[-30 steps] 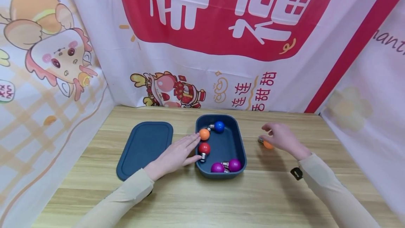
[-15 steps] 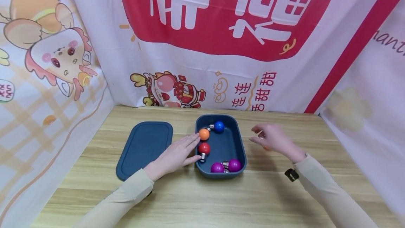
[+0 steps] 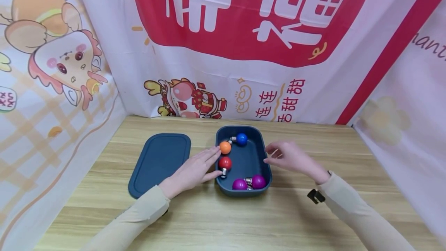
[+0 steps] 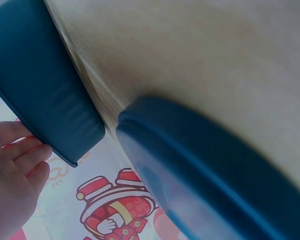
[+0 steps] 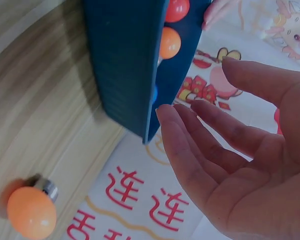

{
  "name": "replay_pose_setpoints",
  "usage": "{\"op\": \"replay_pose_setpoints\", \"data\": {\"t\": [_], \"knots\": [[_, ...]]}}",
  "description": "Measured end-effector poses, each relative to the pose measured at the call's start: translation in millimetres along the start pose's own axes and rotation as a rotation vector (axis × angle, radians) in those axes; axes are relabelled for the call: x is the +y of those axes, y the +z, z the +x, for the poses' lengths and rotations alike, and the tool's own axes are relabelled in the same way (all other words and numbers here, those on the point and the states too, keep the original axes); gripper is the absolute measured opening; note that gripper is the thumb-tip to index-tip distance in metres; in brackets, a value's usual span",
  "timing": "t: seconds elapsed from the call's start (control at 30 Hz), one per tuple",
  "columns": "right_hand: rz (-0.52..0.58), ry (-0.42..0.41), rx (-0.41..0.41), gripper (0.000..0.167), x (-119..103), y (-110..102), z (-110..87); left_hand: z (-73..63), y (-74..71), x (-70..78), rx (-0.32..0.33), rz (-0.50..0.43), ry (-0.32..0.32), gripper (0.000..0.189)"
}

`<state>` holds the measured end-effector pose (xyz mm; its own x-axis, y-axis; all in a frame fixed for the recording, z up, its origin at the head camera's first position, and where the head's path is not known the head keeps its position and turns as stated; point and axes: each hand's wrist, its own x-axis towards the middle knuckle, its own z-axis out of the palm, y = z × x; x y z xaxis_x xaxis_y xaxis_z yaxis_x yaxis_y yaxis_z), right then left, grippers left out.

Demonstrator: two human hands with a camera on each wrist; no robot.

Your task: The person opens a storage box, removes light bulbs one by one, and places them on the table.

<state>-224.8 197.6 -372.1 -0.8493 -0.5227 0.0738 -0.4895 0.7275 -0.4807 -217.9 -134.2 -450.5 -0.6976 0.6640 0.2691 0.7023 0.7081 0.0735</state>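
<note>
A dark blue box [image 3: 248, 162] holds several small coloured light bulbs. A blue bulb [image 3: 242, 139] lies at its far end, with an orange bulb [image 3: 225, 147] and a red bulb [image 3: 225, 163] along its left wall. Two purple bulbs [image 3: 258, 181] are at the near end. My left hand [image 3: 193, 170] rests its fingertips on the box's left rim, fingers straight. By the right rim hovers my right hand [image 3: 290, 157], fingers relaxed, thumb apart, nothing between them. Another orange bulb [image 5: 32, 213] lies on the table beneath it, hidden in the head view.
Left of the box lies a flat dark blue lid [image 3: 161, 162], partly behind the left hand. A printed cloth [image 3: 195, 57] hangs at the back of the wooden table [image 3: 226, 220], with more cloth on both sides.
My right hand has moved left from over the loose orange bulb to the box's right rim, leaving that bulb on the table. The left hand has stayed in place.
</note>
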Motion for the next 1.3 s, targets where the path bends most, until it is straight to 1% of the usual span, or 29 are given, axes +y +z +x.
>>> {"op": "replay_pose_setpoints", "data": {"t": [0.2, 0.37, 0.53, 0.73, 0.83, 0.97, 1.07, 1.3], "knots": [[0.007, -0.041, -0.050, 0.030, -9.4, 7.0, 4.1, 0.1, 0.5, 0.1, 0.006, 0.003, 0.003, 0.071], [0.018, -0.031, -0.128, 0.031, -19.3, 13.3, 7.8, 0.3, 0.2, 0.4, 0.016, -0.002, 0.006, 0.070], [-0.012, 0.000, -0.228, 0.037, -27.4, 20.6, 11.1, 0.4, 0.2, 0.8, 0.018, -0.003, 0.005, 0.070], [-0.102, 0.016, -0.320, 0.041, -34.1, 28.1, 15.7, 0.7, -0.1, 1.3, 0.010, -0.009, 0.003, 0.070], [-0.121, 0.029, -0.366, 0.039, -36.7, 31.2, 18.2, 0.4, -0.3, 1.2, 0.007, -0.008, 0.001, 0.070], [-0.124, 0.076, -0.419, 0.038, -40.3, 34.5, 21.8, -0.2, -0.1, 0.5, 0.009, 0.000, 0.004, 0.070], [-0.153, 0.107, -0.452, 0.038, -42.9, 37.1, 24.6, -0.2, -0.1, 0.1, 0.013, 0.003, 0.006, 0.070], [-0.207, 0.147, -0.520, 0.028, -46.5, 44.5, 29.4, -0.2, -0.4, -0.6, -0.008, -0.010, 0.003, 0.071]]}}
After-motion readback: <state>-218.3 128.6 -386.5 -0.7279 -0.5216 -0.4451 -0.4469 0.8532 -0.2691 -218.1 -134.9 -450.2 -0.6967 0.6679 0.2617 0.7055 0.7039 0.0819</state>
